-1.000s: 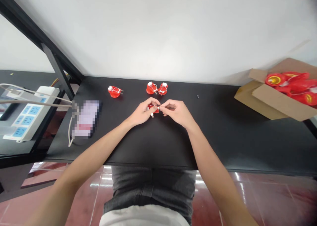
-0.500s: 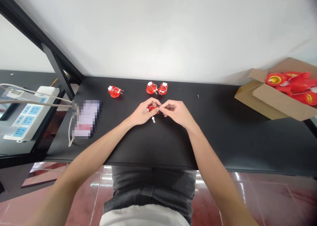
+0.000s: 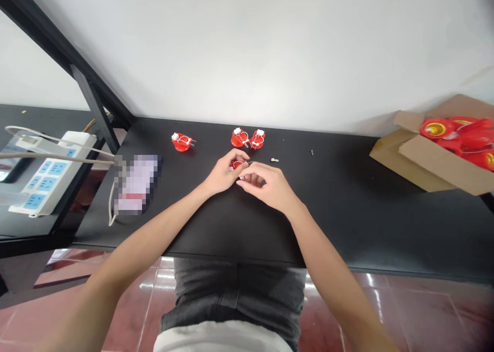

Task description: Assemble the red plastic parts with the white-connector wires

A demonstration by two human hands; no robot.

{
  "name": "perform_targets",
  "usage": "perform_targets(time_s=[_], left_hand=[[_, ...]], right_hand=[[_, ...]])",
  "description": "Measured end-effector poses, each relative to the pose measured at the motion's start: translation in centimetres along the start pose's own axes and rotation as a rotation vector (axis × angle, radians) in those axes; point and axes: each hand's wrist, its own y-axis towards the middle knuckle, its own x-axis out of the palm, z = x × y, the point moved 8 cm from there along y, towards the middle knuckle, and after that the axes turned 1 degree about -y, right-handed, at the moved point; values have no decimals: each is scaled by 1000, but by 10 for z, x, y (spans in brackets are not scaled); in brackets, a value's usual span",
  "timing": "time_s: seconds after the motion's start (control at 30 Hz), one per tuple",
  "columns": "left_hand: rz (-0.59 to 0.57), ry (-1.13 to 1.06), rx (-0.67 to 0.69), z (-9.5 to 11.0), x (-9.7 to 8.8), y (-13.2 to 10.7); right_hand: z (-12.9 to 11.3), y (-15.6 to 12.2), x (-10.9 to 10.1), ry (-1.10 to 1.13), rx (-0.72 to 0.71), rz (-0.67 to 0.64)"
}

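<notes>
Tabletop [image 3: 328, 223]: matte black.
Small parts [image 3: 181, 142]: red, white fittings.
Power strip [image 3: 48, 179]: white, blue socket panels.
Carton [image 3: 432, 161]: plain tan.
Boxed discs [image 3: 435, 129]: red, yellow centres.
Floor tiles [image 3: 116, 311]: dark red, glossy streaks.
Trousers [image 3: 231, 300]: grey.

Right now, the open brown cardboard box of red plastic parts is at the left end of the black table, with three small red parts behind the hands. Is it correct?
No: the open brown cardboard box of red plastic parts is at the right end of the black table, as the head view shows.
</notes>
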Motion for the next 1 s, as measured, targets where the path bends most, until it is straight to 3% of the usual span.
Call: perform_targets(time_s=[0.13, 0.3, 0.5, 0.67, 0.87, 1.0], left_hand=[[6, -35, -23, -3, -1, 1], [-13, -115, -61, -8, -1, 2], [-19, -86, -68, -6, -2, 1], [-93, -166, -103, -6, 5, 0], [-101, -190, -115, -6, 7, -1], [-131, -114, -124, -5, 9, -2]], right_hand=[[17, 4, -13, 72, 92, 94], [41, 4, -18, 191, 248, 48], [48, 4, -21, 244, 245, 84], [49, 5, -22, 138, 265, 105], [47, 6, -21, 58, 238, 106], [47, 6, -22, 13, 211, 124]])
